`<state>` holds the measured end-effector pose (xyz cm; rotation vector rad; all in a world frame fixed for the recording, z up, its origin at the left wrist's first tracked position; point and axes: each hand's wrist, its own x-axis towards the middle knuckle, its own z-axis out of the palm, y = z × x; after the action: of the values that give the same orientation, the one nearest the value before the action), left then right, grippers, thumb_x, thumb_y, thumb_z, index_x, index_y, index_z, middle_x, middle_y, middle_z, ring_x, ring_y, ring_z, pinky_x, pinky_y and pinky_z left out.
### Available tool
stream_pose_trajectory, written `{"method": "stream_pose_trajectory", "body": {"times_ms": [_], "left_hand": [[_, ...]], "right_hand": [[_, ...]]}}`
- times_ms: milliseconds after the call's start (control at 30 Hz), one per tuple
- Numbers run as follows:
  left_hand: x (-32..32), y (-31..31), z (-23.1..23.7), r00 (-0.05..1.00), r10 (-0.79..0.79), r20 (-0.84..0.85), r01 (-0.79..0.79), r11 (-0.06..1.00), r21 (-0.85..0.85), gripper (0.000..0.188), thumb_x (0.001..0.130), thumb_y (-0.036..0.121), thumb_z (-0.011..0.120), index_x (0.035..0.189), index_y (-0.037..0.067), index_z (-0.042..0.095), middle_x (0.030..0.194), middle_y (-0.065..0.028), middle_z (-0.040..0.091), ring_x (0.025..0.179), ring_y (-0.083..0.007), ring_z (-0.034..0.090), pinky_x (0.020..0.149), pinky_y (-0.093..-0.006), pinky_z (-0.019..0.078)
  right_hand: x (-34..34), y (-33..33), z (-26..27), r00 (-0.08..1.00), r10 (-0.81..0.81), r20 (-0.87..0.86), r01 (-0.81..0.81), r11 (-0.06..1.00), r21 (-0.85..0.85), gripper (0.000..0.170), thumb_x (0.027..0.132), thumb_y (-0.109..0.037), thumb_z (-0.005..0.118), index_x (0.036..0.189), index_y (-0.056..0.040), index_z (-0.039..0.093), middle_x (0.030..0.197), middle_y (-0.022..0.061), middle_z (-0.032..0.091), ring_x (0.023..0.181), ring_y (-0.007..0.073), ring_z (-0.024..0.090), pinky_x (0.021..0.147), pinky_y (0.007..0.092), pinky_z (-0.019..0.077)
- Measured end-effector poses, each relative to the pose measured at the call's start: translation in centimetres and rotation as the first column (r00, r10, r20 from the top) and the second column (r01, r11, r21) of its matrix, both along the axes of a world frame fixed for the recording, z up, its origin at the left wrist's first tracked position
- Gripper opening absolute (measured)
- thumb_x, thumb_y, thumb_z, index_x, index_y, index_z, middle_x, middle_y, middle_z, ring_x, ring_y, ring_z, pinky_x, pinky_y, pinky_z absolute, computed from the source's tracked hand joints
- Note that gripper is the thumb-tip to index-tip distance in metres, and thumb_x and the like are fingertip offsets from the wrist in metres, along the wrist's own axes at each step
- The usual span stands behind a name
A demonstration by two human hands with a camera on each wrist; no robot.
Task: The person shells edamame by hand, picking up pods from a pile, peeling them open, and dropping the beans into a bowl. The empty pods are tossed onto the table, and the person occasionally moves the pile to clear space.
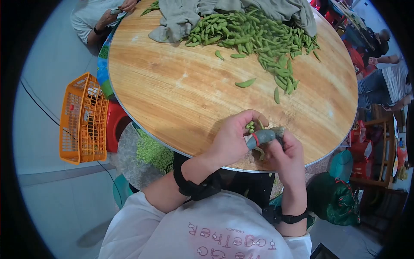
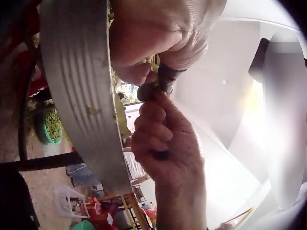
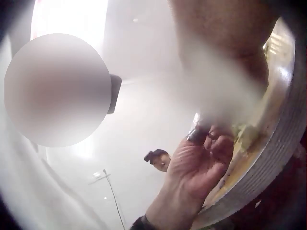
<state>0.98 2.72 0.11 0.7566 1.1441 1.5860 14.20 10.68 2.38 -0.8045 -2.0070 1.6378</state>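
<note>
Over the near edge of the round wooden table (image 1: 172,99), my two hands meet. My left hand (image 1: 233,137) curls round a few green beans (image 1: 250,126); a grey-green cover with a red band (image 1: 257,138) wraps its thumb. Touching that thumb's tip, my right hand (image 1: 288,157) has bent fingers and pinches what looks like a pod, largely hidden. A pale curved pod (image 1: 260,153) shows below the thumbs. The left wrist view has my right hand (image 2: 168,143) with curled fingers below my left (image 2: 153,38). Farther up the table lies a pile of green pods (image 1: 254,34).
Grey cloth (image 1: 181,19) lies behind the pile, and loose pods (image 1: 246,83) are scattered nearer. On the left are an orange crate (image 1: 82,125), a red stool (image 1: 115,125) and a bag of shelled beans (image 1: 151,151). Another person (image 1: 88,21) sits at the upper left.
</note>
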Motion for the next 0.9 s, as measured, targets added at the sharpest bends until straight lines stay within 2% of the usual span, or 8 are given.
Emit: {"method": "stream_pose_trajectory", "body": {"times_ms": [100,200,333,400,633,667,767,900], "left_hand": [[-0.1,-0.2,0.2,0.998,-0.028,0.052,0.026,0.999,0.040,0.022,0.082,-0.001,0.058,0.103,0.002,0.054,0.089,0.0012,0.055,0.077,-0.0037,0.051,0.070,-0.0178,0.0429],[-0.8,-0.6,0.8,0.990,-0.121,0.072,0.116,0.991,0.061,0.028,0.082,-0.001,0.058,0.109,0.001,0.054,0.090,0.0012,0.055,0.076,-0.0038,0.051,0.069,-0.0180,0.0432],[-0.5,-0.7,1.5,0.988,-0.140,0.069,0.139,0.990,0.021,0.035,0.082,-0.002,0.057,0.116,0.000,0.053,0.089,0.0026,0.054,0.073,-0.0046,0.050,0.065,-0.0188,0.0426],[-0.3,-0.2,0.4,0.985,-0.049,-0.163,0.062,0.995,0.072,0.039,0.081,-0.002,0.056,0.119,0.002,0.050,0.086,0.0022,0.053,0.073,-0.0053,0.050,0.064,-0.0194,0.0424],[0.9,-1.1,0.8,0.745,0.122,-0.656,-0.060,0.991,0.117,0.053,0.076,-0.002,0.058,0.126,0.009,0.041,0.081,-0.0045,0.052,0.073,-0.0083,0.051,0.063,-0.0219,0.0423],[1.0,-1.1,0.8,0.747,0.121,-0.654,-0.059,0.991,0.116,0.053,0.076,-0.002,0.058,0.126,0.009,0.041,0.081,-0.0045,0.052,0.073,-0.0083,0.051,0.063,-0.0219,0.0423],[0.8,-1.1,0.5,0.855,0.104,-0.508,-0.037,0.989,0.140,0.046,0.077,-0.002,0.059,0.120,0.007,0.045,0.081,-0.0038,0.053,0.073,-0.0077,0.051,0.061,-0.0220,0.0419],[0.7,-1.4,0.8,0.874,0.052,-0.484,0.004,0.993,0.114,0.041,0.077,-0.002,0.059,0.115,0.007,0.047,0.080,-0.0028,0.055,0.071,-0.0072,0.052,0.058,-0.0219,0.0419]], "right_hand": [[0.3,0.8,1.2,0.992,-0.018,-0.127,-0.071,0.745,-0.663,0.012,0.090,-0.012,0.049,0.096,-0.0025,0.054,0.056,-0.0030,0.046,0.042,0.0029,0.034,0.040,0.0173,0.0261],[0.8,0.9,1.0,0.979,-0.040,-0.199,-0.143,0.565,-0.813,0.013,0.091,-0.013,0.048,0.097,-0.0025,0.052,0.054,-0.0027,0.044,0.039,0.0038,0.032,0.040,0.0173,0.0255],[1.1,0.7,0.7,0.989,0.000,-0.148,-0.099,0.741,-0.664,0.012,0.090,-0.013,0.050,0.093,-0.0022,0.053,0.056,-0.0032,0.045,0.043,0.0032,0.034,0.042,0.0178,0.0284],[1.0,0.8,0.4,0.999,-0.048,0.020,0.051,0.973,-0.224,0.012,0.089,-0.012,0.053,0.091,-0.0008,0.055,0.061,-0.0023,0.050,0.053,0.0036,0.042,0.050,0.0183,0.0356],[0.6,1.0,0.8,0.996,-0.022,0.085,0.020,0.999,0.028,0.014,0.086,-0.010,0.057,0.093,0.0014,0.057,0.066,-0.0010,0.053,0.062,0.0040,0.047,0.056,0.0184,0.0390],[0.8,1.1,0.8,0.996,-0.023,0.087,0.021,0.999,0.027,0.014,0.086,-0.010,0.057,0.093,0.0014,0.057,0.066,-0.0010,0.053,0.062,0.0040,0.047,0.056,0.0184,0.0390],[1.1,1.0,0.7,0.992,-0.105,-0.066,0.047,0.809,-0.586,0.010,0.085,-0.014,0.057,0.084,-0.0046,0.056,0.056,-0.0061,0.042,0.046,0.0004,0.035,0.040,0.0172,0.0222],[1.4,0.8,0.6,0.994,-0.098,-0.058,0.045,0.808,-0.588,0.013,0.085,-0.015,0.058,0.090,-0.0029,0.057,0.059,-0.0055,0.046,0.049,0.0000,0.036,0.042,0.0169,0.0244]]}}
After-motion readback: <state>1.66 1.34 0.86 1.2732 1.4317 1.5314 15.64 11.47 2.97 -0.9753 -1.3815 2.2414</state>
